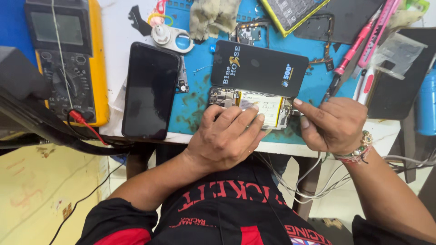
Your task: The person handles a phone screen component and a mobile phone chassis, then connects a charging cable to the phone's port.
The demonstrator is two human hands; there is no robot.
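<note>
An opened phone with a white battery and bare circuit boards lies on the blue mat near the table's front edge. My left hand rests on its near side, fingers pressing on the battery. My right hand is at the phone's right end, thumb and forefinger pinched together against its edge; whether they hold something small is not visible. A black flat box lies just behind the opened phone, partly over it.
A black phone lies screen-up at the left of the mat. A yellow multimeter with a red probe lead stands far left. Pink-handled tools, a cloth, phone frames and a blue bottle fill the back and right.
</note>
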